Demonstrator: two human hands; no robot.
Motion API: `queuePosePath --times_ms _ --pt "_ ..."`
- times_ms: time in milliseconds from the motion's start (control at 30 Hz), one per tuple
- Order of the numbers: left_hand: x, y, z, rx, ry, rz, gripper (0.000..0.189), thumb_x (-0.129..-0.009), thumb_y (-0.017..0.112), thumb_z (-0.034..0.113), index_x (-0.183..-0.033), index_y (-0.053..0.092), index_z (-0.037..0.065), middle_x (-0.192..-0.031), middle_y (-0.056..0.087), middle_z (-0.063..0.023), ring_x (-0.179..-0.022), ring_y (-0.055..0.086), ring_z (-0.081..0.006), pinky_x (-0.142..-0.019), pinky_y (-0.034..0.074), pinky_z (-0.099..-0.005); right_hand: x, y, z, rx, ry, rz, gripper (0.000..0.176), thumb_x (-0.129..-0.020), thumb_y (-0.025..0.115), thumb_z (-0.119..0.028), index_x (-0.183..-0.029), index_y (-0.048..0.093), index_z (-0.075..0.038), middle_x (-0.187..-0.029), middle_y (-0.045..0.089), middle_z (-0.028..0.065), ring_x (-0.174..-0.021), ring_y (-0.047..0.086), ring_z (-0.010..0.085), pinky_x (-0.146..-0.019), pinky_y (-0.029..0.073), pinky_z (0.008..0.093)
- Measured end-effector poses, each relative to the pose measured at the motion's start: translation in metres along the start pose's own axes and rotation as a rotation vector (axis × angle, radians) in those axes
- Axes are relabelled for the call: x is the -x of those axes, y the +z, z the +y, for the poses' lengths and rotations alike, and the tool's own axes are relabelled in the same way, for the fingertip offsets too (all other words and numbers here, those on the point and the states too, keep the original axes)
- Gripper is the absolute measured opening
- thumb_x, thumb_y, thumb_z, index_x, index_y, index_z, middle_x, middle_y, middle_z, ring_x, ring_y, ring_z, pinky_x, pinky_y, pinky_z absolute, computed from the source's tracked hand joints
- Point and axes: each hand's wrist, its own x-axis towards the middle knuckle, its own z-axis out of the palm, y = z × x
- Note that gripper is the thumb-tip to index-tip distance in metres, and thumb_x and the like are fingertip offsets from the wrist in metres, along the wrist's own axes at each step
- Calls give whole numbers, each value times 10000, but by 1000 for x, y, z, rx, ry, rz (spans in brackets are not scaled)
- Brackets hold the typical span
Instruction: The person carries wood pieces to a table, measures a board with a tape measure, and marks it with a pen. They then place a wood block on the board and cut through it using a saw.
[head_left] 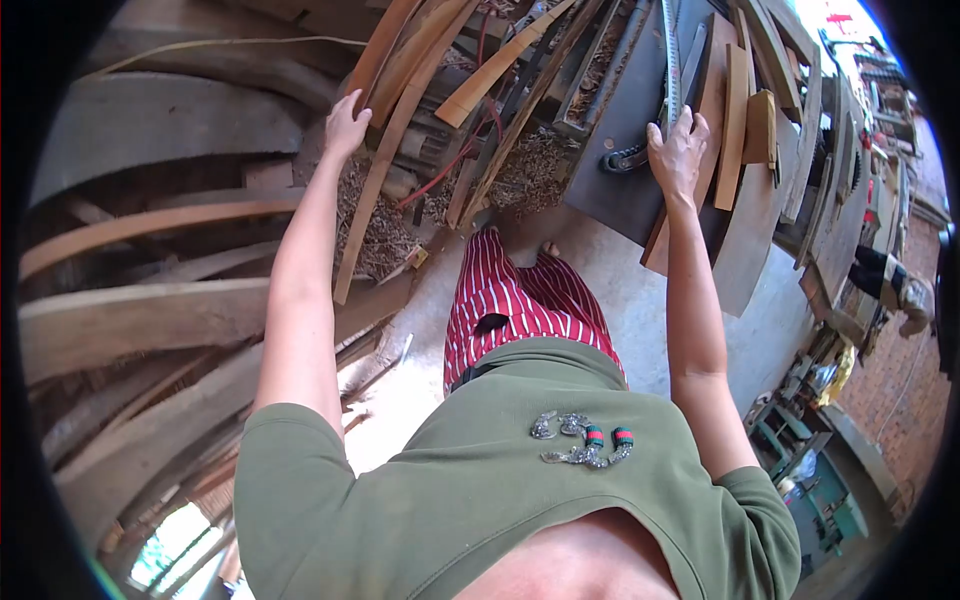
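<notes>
My left hand (346, 124) reaches out at the upper left, its fingers apart at the end of a long reddish-brown board (385, 50). A curved wooden strip (380, 175) runs down just right of that hand. My right hand (682, 150) is over the dark metal machine table (625, 140), fingers spread, beside the lower end of a metal scale-marked rail (672, 70). A black round handle or knob (622, 160) sits left of my right hand. Right of it lie a brown board (712, 90) and a narrow wooden strip (733, 130).
Curved planks (150, 320) are stacked along the left. Wood shavings (530, 170) and a red cable (440, 178) lie between the machine parts. More boards lean at the right. Green machinery (825, 505) stands at the lower right. Another person (890, 280) appears at the far right.
</notes>
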Motion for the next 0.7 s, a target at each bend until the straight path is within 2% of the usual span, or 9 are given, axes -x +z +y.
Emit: queuePosePath --times_ms 67,167,333,400,467,533,567,633,700 --pt "31 2 2 -52 9 -40 545 -883 620 279 -1389 494 123 -1393 515 -170 -1317 458 -315 -1095 352 -414 18 -12 -11 -7 -22 -34 666 -837 666 -269 -1401 413 -20 -1432 337 246 -1267 403 451 -1030 405 511" --pt "96 2 11 -39 -4 32 520 -870 631 240 -1363 521 120 -1371 532 -165 -1288 480 -323 -1081 365 -418 56 -27 -21 -114 -294 114 631 -826 692 -177 -1393 442 -52 -1451 307 214 -1311 318 420 -1082 324 489" --pt "253 23 39 73 -135 252 456 -876 610 195 -1315 555 86 -1289 580 -162 -1208 537 -337 -1040 406 -415 149 -40 -25 -355 -657 83 489 -833 662 -92 -1308 548 -81 -1390 366 168 -1278 357 378 -1080 326 474" --pt "327 49 44 84 -218 237 431 -879 599 176 -1297 563 78 -1247 596 -170 -1179 552 -342 -1014 425 -417 198 -27 -12 -450 -859 -92 440 -837 634 -58 -1273 584 -102 -1349 415 148 -1247 396 360 -1062 345 472" --pt "399 79 48 154 -321 138 408 -873 589 143 -1274 569 70 -1221 604 -179 -1154 558 -357 -1007 424 -429 246 4 6 -524 -877 -258 426 -844 599 -41 -1262 599 -120 -1314 457 140 -1182 454 364 -1010 396 479" --pt "473 110 50 112 -376 15 398 -864 586 115 -1259 572 65 -1199 614 -184 -1133 561 -372 -995 427 -446 286 26 24 -514 -777 -551 417 -837 587 -43 -1246 607 -120 -1292 480 158 -1137 487 386 -964 439 486" --pt "499 115 62 90 -516 -115 392 -855 588 88 -1245 574 64 -1181 622 -177 -1112 560 -384 -987 429 -462 305 45 37 -500 -784 -601 407 -830 587 -40 -1231 610 -108 -1282 493 166 -1127 496 395 -957 448 482" --pt "553 146 51 101 -490 -114 357 -858 616 112 -1212 594 73 -1116 639 -167 -1090 573 -366 -962 450 -445 326 83 52 -484 -803 -640 398 -822 586 -37 -1215 614 -95 -1272 505 174 -1116 505 405 -951 457 478" --pt "577 168 47 240 -600 -145 324 -862 629 127 -1184 615 98 -1055 646 -153 -1038 607 -332 -918 482 -419 340 125 61 -449 -725 -869 350 -818 590 -62 -1164 633 -84 -1253 529 190 -1129 512 397 -954 458 453"
